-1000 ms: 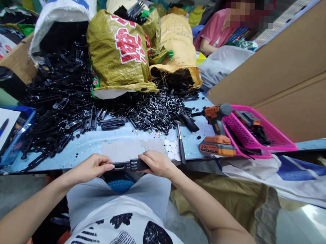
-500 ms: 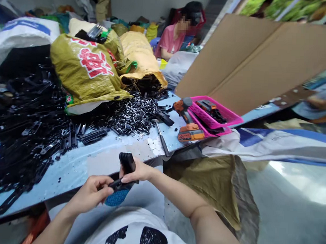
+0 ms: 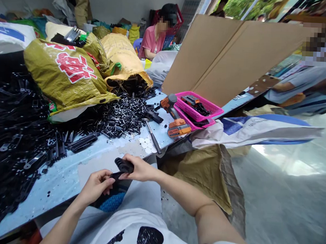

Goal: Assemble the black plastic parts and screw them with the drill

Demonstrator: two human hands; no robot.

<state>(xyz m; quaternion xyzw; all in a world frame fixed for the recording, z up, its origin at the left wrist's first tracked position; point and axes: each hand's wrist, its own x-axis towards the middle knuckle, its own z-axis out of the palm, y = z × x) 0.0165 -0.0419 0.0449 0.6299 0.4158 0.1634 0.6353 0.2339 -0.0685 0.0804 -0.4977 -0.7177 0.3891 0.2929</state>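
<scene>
My right hand (image 3: 140,169) is closed round a stack of black ridged plastic parts (image 3: 123,166), just off the table's front edge and above my lap. From under that stack a flat black piece (image 3: 117,176) reaches left to my left hand (image 3: 96,186). The fingers of my left hand are curled together at its end; exactly what they pinch is partly hidden. Beyond my hands, a grey cardboard sheet (image 3: 92,166) lies on the table.
Black plastic pieces (image 3: 14,130) cover the table's left side. A pile of small pins (image 3: 122,115) spills by woven sacks (image 3: 64,78). Right of it lie a hammer (image 3: 153,137), an orange cordless driver (image 3: 176,122) and pink baskets (image 3: 198,109). Cardboard (image 3: 227,56) stands behind; two people sit farther off.
The black stack in my right hand has tipped from upright to lying more level. My left hand has shifted slightly at the black piece. The whole view has turned to the right.
</scene>
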